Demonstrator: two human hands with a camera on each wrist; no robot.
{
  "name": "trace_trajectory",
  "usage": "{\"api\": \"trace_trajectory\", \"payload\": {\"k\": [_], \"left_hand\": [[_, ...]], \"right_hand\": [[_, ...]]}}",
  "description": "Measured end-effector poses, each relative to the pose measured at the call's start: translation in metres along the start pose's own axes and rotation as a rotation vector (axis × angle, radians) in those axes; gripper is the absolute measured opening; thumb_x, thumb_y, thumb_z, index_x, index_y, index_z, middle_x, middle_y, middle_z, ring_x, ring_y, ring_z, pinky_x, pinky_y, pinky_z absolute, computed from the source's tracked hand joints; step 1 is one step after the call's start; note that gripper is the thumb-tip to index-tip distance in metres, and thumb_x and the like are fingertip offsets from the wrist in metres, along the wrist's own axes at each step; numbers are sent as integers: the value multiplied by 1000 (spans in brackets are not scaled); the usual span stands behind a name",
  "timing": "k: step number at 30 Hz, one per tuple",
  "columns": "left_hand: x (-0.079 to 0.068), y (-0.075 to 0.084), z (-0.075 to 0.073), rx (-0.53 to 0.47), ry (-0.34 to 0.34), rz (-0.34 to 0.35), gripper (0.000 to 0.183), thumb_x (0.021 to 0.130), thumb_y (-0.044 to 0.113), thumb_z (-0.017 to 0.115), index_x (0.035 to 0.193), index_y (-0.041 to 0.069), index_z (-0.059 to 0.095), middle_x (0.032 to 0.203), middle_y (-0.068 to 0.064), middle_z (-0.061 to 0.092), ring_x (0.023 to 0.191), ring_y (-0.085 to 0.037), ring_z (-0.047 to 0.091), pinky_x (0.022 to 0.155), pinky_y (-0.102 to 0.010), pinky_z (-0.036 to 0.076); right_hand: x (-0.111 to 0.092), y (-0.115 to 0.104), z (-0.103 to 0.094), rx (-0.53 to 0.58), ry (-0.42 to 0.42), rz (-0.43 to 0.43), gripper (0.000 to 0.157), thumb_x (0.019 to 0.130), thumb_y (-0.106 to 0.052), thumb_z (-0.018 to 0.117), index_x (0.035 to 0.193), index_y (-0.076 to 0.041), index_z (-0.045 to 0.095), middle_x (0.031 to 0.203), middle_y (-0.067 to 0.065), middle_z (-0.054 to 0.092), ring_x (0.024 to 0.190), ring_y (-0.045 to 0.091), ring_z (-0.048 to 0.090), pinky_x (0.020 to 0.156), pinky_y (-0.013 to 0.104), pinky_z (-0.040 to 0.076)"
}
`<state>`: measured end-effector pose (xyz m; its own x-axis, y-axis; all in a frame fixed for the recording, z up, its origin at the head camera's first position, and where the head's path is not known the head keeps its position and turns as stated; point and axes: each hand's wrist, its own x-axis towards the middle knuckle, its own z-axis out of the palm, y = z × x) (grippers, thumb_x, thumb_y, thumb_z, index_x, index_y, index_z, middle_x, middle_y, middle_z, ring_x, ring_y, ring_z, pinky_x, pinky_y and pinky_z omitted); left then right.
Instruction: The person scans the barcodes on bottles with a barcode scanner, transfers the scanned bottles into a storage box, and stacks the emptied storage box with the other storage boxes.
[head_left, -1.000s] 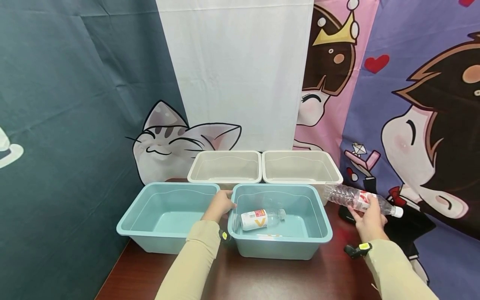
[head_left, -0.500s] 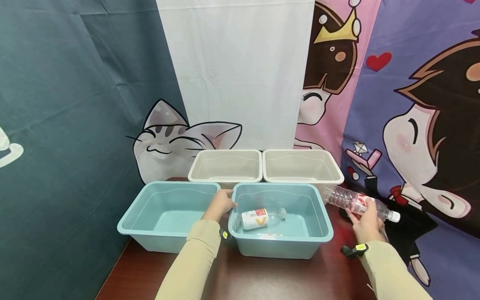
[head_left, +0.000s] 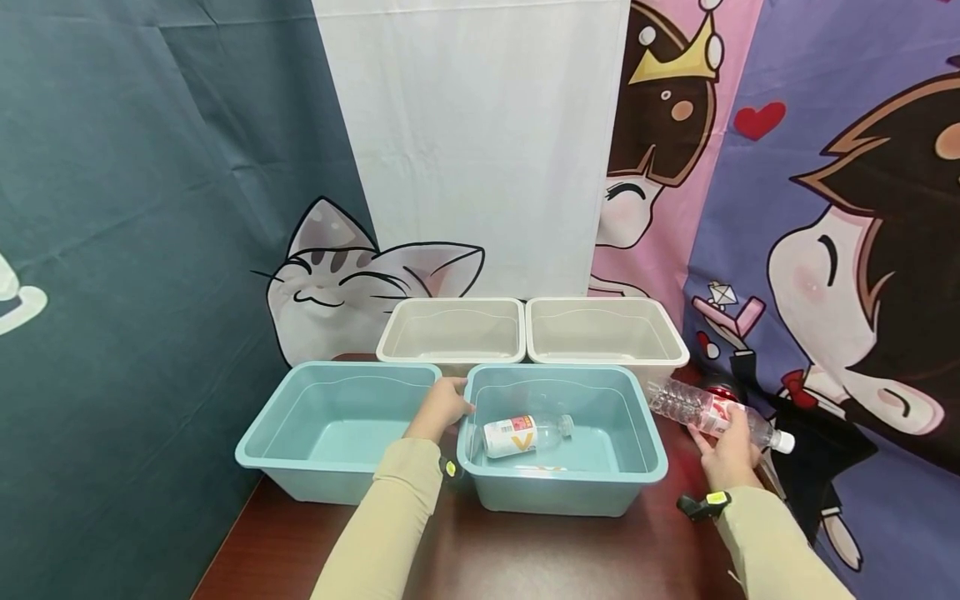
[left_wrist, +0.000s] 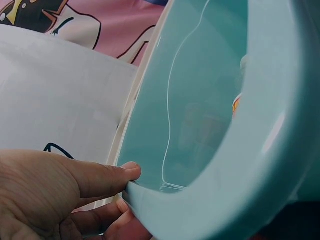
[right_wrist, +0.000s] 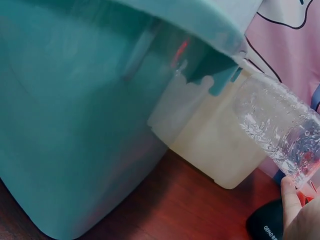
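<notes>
My left hand (head_left: 441,410) pinches the left rim of the right-hand blue bin (head_left: 562,493), thumb above and fingers below in the left wrist view. Inside that bin a clear plastic bottle (head_left: 517,436) with a white and orange label lies on its side. To the bin's right, my right hand (head_left: 727,454) grips another clear plastic bottle (head_left: 678,398) round its red and white label. Its white cap points right and its base faces the bins. In the right wrist view, only the thumb side of that hand (right_wrist: 302,220) shows.
A second blue bin (head_left: 300,482) stands to the left. Two cream bins (head_left: 452,360) stand side by side behind. A black object (right_wrist: 265,222) with lettering sits on the reddish-brown table (head_left: 525,550) near the right hand. Printed cloth (head_left: 480,150) hangs behind.
My right hand has moved slightly left and down with the bottle. My left hand keeps its hold on the rim, and the bottle in the bin has not moved.
</notes>
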<state>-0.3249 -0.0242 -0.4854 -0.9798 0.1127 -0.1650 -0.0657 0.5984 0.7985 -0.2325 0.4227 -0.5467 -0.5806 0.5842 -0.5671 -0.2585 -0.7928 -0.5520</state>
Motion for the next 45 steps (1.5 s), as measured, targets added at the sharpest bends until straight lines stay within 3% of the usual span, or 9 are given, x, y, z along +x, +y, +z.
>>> {"api": "trace_trajectory", "payload": {"k": [5,10,16,25,31,45], "left_hand": [[0,0,0,5,4,-1,65,86,2,76,146,4,52,129,-26,63,85,-31,72,60,-41,63],[0,0,0,-8,1,-6,65,86,2,75,146,4,52,131,-26,62,89,-33,72,61,-41,63],[1,0,0,-12,2,-8,65,85,2,76,146,5,53,131,-25,62,93,-35,71,57,-38,63],[2,-1,0,-5,-1,-5,64,86,2,76,146,5,53,128,-25,64,90,-34,72,54,-36,61],[0,0,-1,-12,-5,-4,64,86,2,75,146,4,52,128,-25,64,90,-33,72,55,-36,62],[-1,1,-2,-19,-8,1,64,86,1,75,146,3,52,132,-26,61,92,-35,71,54,-35,62]], "right_hand": [[2,7,-4,-38,13,3,75,83,-35,84,134,-30,29,120,-9,47,112,11,52,73,38,64],[4,13,-7,-46,11,11,76,84,-36,83,134,-30,27,120,-8,47,113,11,52,75,36,63],[2,18,-10,-75,38,16,91,84,-40,82,144,-28,15,118,-10,42,112,10,48,79,36,63],[1,22,-14,-104,41,34,103,81,-48,82,149,-31,6,120,-10,39,124,11,45,93,38,56],[3,22,-15,-103,52,32,105,80,-48,83,150,-32,6,119,-10,40,120,11,48,89,38,59],[-1,6,3,-41,14,-20,87,83,-36,84,145,-30,24,122,-10,46,120,10,49,78,39,63]]}}
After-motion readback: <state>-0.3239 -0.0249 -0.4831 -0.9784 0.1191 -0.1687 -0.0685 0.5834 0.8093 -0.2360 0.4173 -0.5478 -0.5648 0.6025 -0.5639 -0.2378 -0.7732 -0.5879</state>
